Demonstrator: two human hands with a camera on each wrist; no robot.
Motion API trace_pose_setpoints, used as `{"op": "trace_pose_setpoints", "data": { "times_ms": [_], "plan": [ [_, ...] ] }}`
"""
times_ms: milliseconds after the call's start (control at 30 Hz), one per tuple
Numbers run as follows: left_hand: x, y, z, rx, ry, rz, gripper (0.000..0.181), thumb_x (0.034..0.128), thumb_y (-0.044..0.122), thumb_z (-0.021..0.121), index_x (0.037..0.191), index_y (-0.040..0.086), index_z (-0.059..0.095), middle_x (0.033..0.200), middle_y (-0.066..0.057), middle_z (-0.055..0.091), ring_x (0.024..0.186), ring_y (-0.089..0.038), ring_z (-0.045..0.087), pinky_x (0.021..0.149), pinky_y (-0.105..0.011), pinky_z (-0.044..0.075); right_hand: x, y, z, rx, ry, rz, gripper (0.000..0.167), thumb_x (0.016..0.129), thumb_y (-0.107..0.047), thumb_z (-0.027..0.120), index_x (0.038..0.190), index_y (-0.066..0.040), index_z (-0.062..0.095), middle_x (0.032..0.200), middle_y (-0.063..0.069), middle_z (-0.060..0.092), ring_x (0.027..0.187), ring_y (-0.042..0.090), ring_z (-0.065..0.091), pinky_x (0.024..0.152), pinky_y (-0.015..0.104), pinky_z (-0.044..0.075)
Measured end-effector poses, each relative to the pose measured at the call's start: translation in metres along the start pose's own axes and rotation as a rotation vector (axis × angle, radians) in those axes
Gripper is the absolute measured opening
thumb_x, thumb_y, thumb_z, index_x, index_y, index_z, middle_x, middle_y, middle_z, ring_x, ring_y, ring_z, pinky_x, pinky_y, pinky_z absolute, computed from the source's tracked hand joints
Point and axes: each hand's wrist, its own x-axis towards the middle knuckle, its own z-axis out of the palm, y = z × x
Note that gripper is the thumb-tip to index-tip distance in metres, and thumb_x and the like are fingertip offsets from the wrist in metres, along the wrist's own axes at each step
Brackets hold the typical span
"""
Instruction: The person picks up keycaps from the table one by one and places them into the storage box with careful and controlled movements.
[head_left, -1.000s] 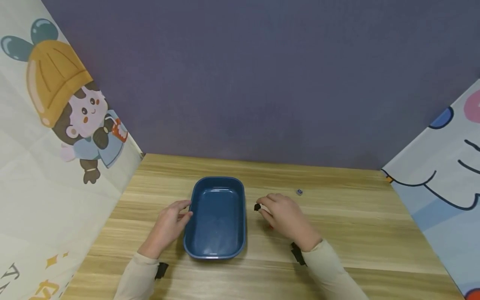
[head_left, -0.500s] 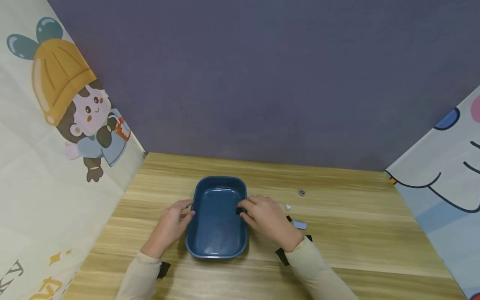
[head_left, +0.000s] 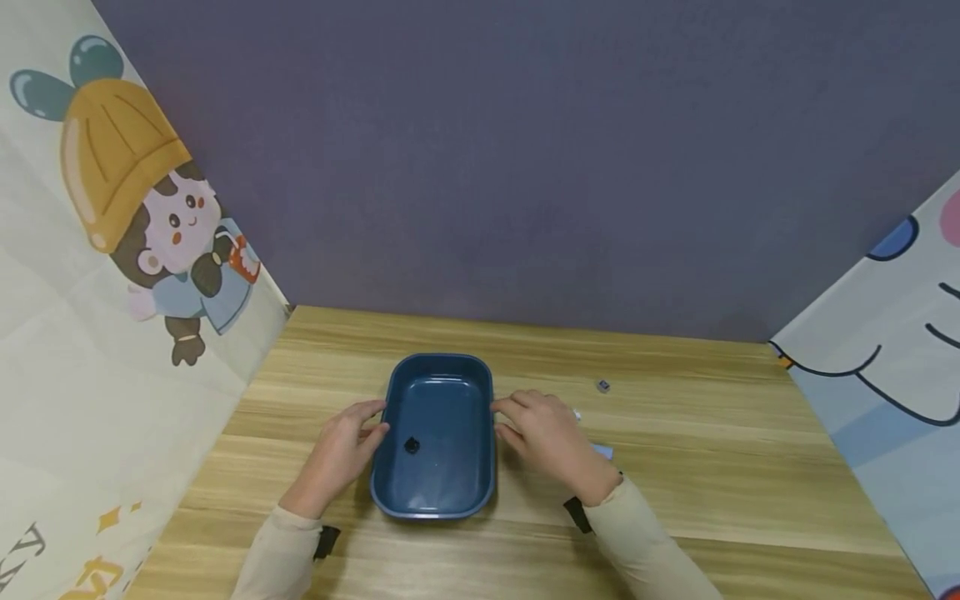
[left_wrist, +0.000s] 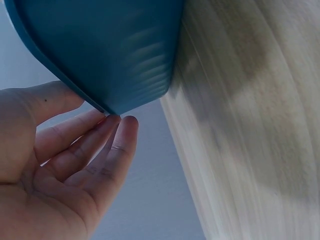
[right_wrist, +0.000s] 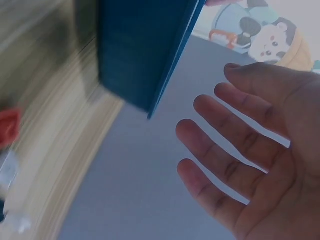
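A deep blue tray (head_left: 457, 467) lies between the two hands, a small black piece (head_left: 412, 446) resting on its floor left of the middle. My left hand (head_left: 339, 454) touches the tray's left rim with its fingertips and thumb; the left wrist view shows the fingers (left_wrist: 112, 155) loosely extended against the rim of the tray (left_wrist: 110, 55). Just outside the right rim is my right hand (head_left: 547, 442), holding nothing. In the right wrist view that hand (right_wrist: 250, 145) has its fingers spread, apart from the tray (right_wrist: 140, 55).
Right of the tray lie a small grey cube (head_left: 603, 386), a white bit (head_left: 577, 414) and a light blue block (head_left: 603, 451), partly behind my right hand. A red piece (right_wrist: 9, 126) shows in the right wrist view. A grey-purple wall (head_left: 525, 167) stands behind the wooden table (head_left: 720, 467).
My right hand moved left over the tray with the black piece, let it go inside, then drew back to the right rim. My left hand has stayed at the left rim.
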Motion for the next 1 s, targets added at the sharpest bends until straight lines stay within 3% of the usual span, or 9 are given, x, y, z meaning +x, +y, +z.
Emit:
{"op": "trace_pose_setpoints", "data": {
  "times_ms": [333, 567, 767, 1000],
  "plan": [
    [-0.001, 0.000, 0.001, -0.011, -0.007, -0.006, 0.036, 0.0946, 0.003, 0.068, 0.129, -0.008, 0.061, 0.131, -0.026, 0.059, 0.100, -0.036, 0.069, 0.077, -0.032, 0.062, -0.030, 0.056, -0.006, -0.049, -0.017, 0.134, 0.027, 0.089, -0.020, 0.078, 0.114, -0.009, 0.072, 0.103, 0.006, 0.071, 0.090, 0.025, 0.068, 0.074, 0.043, 0.061],
    [-0.002, 0.001, 0.000, -0.005, 0.003, -0.008, 0.035, 0.0947, 0.003, 0.068, 0.128, -0.007, 0.062, 0.130, -0.026, 0.059, 0.099, -0.036, 0.069, 0.076, -0.033, 0.063, -0.048, 0.096, -0.005, -0.019, -0.031, 0.241, 0.029, 0.091, -0.017, 0.076, 0.116, -0.005, 0.071, 0.107, 0.013, 0.071, 0.090, 0.031, 0.068, 0.073, 0.049, 0.061],
    [-0.001, 0.001, -0.001, -0.010, -0.002, -0.022, 0.036, 0.0952, 0.004, 0.068, 0.129, -0.006, 0.062, 0.131, -0.025, 0.059, 0.099, -0.034, 0.070, 0.076, -0.033, 0.063, -0.056, 0.128, 0.002, -0.045, -0.019, 0.329, 0.028, 0.090, -0.015, 0.076, 0.113, 0.001, 0.070, 0.104, 0.019, 0.069, 0.080, 0.034, 0.068, 0.065, 0.049, 0.061],
    [0.000, 0.001, 0.000, -0.014, 0.005, -0.023, 0.036, 0.0945, 0.004, 0.069, 0.129, -0.006, 0.062, 0.131, -0.025, 0.060, 0.099, -0.035, 0.070, 0.076, -0.032, 0.063, -0.060, 0.155, 0.010, -0.036, -0.090, 0.482, 0.037, 0.091, -0.018, 0.076, 0.119, 0.003, 0.066, 0.110, 0.027, 0.066, 0.086, 0.039, 0.067, 0.071, 0.054, 0.061]
  ]
}}
